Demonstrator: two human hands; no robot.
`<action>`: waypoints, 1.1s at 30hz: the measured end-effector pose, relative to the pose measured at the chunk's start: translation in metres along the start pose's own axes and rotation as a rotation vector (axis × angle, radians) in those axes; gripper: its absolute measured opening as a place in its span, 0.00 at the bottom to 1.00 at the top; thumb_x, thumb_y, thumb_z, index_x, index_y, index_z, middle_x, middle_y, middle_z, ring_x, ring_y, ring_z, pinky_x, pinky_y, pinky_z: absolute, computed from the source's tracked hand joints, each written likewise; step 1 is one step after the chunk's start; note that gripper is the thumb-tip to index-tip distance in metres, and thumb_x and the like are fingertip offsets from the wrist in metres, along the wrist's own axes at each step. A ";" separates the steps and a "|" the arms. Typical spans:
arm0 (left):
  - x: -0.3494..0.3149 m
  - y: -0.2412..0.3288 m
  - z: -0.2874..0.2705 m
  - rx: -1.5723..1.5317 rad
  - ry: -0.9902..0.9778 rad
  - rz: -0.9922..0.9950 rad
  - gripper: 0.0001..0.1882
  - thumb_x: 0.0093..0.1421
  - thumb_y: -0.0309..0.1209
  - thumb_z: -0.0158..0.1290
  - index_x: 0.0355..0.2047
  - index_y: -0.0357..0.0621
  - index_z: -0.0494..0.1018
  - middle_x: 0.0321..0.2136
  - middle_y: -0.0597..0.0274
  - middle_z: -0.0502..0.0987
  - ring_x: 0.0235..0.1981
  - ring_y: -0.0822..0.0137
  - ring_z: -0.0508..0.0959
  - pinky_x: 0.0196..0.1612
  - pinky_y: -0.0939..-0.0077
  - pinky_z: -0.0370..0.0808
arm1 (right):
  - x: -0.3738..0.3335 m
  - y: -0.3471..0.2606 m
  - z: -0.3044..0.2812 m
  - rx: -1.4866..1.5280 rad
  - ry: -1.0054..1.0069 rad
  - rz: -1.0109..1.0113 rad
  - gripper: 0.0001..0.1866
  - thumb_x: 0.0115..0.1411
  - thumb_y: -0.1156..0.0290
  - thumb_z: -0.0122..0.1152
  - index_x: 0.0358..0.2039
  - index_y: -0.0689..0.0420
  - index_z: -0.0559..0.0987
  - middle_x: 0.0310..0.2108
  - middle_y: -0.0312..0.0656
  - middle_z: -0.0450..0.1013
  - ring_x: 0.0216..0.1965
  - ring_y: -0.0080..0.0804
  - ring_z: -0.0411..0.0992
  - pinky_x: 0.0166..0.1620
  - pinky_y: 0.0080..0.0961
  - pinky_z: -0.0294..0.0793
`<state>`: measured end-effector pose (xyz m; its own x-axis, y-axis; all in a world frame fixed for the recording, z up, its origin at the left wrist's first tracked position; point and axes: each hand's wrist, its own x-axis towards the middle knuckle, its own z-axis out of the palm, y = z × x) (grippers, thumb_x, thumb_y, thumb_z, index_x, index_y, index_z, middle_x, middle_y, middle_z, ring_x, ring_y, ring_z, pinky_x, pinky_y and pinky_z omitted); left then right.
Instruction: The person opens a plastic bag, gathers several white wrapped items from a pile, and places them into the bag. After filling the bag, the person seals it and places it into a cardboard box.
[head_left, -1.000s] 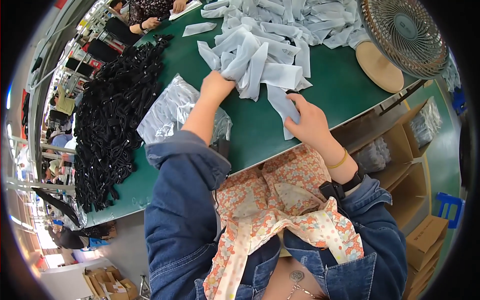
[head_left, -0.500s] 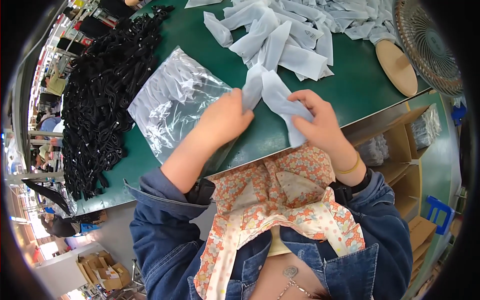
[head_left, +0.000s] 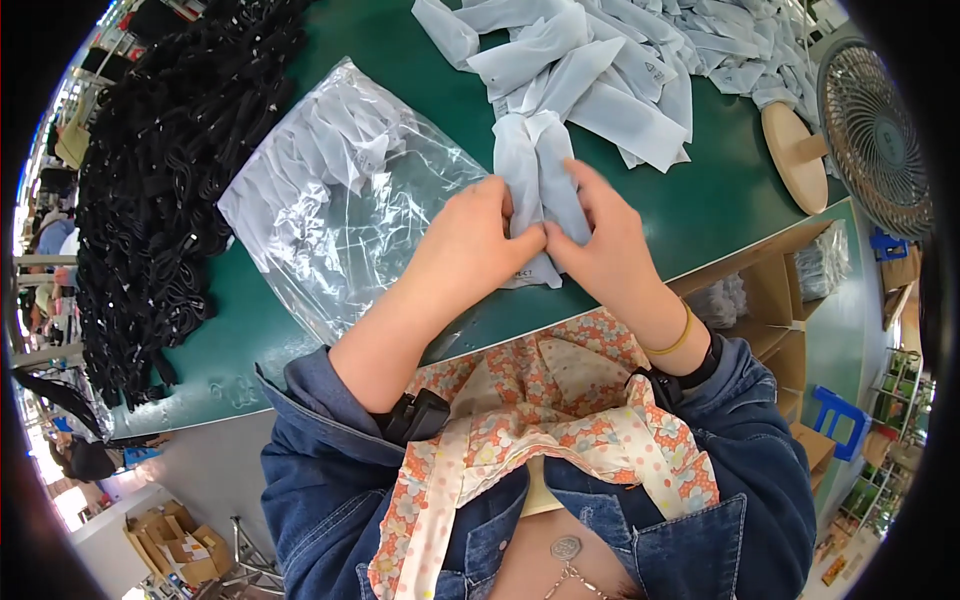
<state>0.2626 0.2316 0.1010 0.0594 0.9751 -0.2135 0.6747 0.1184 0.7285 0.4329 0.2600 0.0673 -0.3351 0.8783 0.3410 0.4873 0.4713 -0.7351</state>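
Two pale frosted plastic bags [head_left: 518, 165], long and narrow, stand side by side between my hands at the table's near edge. My left hand [head_left: 480, 228] is closed on the left-hand bag, its thumb pressing the front. From the right, my right hand [head_left: 605, 235] grips the other bag with its thumb in front, the index finger reaching up along the side. Both thumb tips nearly meet. What the bags hold cannot be made out. Beside my left hand lies a large clear plastic bag [head_left: 400, 215], with several frosted bags [head_left: 335, 135] lined up inside its far end.
More frosted bags [head_left: 640, 110] are heaped on the green table [head_left: 715, 215] beyond my hands. Bundled black cables [head_left: 190, 170] cover its left side. At the right stand a fan [head_left: 885, 140] with a round wooden base [head_left: 797, 165], and an open cardboard box [head_left: 765, 315] below the edge.
My hands have come closer together, and the two frosted bags, earlier splayed apart, are now side by side. My right hand has moved left and inward. The whole view has shifted slightly.
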 end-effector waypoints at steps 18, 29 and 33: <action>-0.001 -0.016 0.029 0.031 0.377 0.478 0.16 0.48 0.28 0.55 0.40 0.48 0.73 0.46 0.43 0.61 0.32 0.45 0.76 0.38 0.59 0.75 | 0.047 0.021 -0.067 -0.275 0.154 -0.279 0.22 0.47 0.80 0.61 0.46 0.58 0.75 0.35 0.37 0.70 0.32 0.23 0.67 0.34 0.19 0.65; -0.005 -0.014 0.026 0.058 0.446 0.460 0.13 0.48 0.33 0.59 0.34 0.46 0.73 0.45 0.44 0.62 0.28 0.48 0.76 0.34 0.60 0.75 | 0.057 -0.010 -0.067 0.180 0.363 -0.353 0.07 0.58 0.72 0.58 0.36 0.60 0.77 0.27 0.37 0.70 0.31 0.18 0.66 0.33 0.18 0.65; -0.005 -0.011 0.027 0.063 0.432 0.424 0.15 0.47 0.35 0.60 0.34 0.47 0.72 0.44 0.45 0.62 0.27 0.48 0.76 0.33 0.60 0.75 | 0.058 -0.006 -0.064 0.133 0.059 0.070 0.08 0.61 0.69 0.55 0.35 0.61 0.76 0.26 0.34 0.69 0.29 0.14 0.63 0.28 0.16 0.62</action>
<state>0.2741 0.2202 0.0765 0.0373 0.9242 0.3800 0.7008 -0.2953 0.6494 0.4623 0.3135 0.1289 -0.2543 0.9136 0.3172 0.3956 0.3975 -0.8279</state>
